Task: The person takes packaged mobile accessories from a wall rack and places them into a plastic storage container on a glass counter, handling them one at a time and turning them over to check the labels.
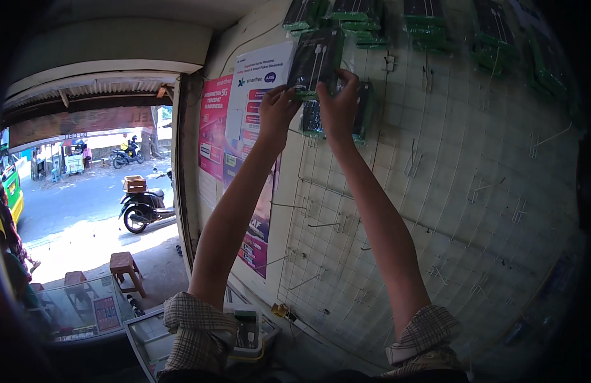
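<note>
Both my arms are raised to the wall. A black and green charging cable package (313, 56) in clear plastic, with a white cable pictured on its front, is held upright between my hands. My left hand (277, 115) has its fingers closed at the package's lower left corner. On the lower right edge, my right hand (339, 105) grips it with the thumb in front. Just behind my right hand hangs another cable package (364, 108), partly hidden. Whether the held package is on a hook cannot be made out.
A wire grid (385, 210) with several bare hooks covers the wall. More cable packages (426, 22) hang along the top. Posters (247, 121) are at left. Below are a plastic tub (251, 332) and a glass display case (94, 313). A stool (125, 271) and motorbike (145, 207) are outside.
</note>
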`<state>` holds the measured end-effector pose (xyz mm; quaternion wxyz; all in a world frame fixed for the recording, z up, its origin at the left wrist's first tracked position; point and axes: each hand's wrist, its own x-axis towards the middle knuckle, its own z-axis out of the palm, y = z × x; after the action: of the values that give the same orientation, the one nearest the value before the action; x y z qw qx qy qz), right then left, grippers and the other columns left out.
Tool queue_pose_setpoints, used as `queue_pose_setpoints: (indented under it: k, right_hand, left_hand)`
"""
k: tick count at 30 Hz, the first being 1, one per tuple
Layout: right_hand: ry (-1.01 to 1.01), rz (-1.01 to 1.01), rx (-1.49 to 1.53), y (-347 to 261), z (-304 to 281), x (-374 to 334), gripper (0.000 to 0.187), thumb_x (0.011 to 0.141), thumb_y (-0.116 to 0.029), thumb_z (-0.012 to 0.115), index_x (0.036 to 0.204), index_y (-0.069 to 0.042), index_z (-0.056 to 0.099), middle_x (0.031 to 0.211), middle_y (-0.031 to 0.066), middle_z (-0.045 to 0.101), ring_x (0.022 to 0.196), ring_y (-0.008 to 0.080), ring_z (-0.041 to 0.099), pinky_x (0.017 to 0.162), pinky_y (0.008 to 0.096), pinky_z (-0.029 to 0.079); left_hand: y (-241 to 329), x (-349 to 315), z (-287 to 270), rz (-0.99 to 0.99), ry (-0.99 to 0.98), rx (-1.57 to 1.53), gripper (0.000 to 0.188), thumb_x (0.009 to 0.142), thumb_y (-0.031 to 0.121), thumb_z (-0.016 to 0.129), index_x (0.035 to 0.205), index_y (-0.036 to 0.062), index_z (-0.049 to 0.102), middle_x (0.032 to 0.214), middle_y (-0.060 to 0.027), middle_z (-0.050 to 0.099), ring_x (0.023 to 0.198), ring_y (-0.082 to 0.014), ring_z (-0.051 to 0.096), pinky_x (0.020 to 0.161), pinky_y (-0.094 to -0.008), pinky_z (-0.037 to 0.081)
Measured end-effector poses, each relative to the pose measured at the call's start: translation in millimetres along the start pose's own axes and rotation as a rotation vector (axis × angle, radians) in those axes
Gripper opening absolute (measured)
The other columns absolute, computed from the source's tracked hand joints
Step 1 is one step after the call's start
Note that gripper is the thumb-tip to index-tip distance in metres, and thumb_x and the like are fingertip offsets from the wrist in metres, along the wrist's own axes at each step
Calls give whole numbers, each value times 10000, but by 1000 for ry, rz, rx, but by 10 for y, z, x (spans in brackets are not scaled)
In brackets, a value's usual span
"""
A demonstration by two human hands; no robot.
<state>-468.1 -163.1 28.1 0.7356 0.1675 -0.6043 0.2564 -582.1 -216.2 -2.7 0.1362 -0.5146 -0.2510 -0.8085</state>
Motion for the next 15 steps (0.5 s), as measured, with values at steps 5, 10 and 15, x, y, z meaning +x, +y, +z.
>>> queue_pose_setpoints:
  k: [5,10,15]
  right_hand:
    - [-32,134,186,-49,-45,-396,408,743,-69,547,1098,33,372,1076,176,456,1050,275,451,873,357,368]
    - [-165,405,649,-344,-273,-1244,492,772,-114,604,1161,2,326,1177,138,369,1172,222,334,962,356,350]
    - [-269,638,704,-418,-418,-2121,536,773,-135,626,1184,-13,304,1191,127,350,1190,205,308,982,373,337]
  left_hand:
    - [462,-369,-109,-46,146,27,398,821,231,547,1129,13,419,1087,-91,448,1020,-173,454,908,-305,348]
    - [985,-459,-562,277,71,387,589,841,384,484,1241,1,283,1257,-179,337,1160,-225,344,975,-331,259]
    - [1071,-659,-1053,59,-286,491,643,850,395,470,1305,46,179,1120,-178,508,1090,-234,465,981,-361,275]
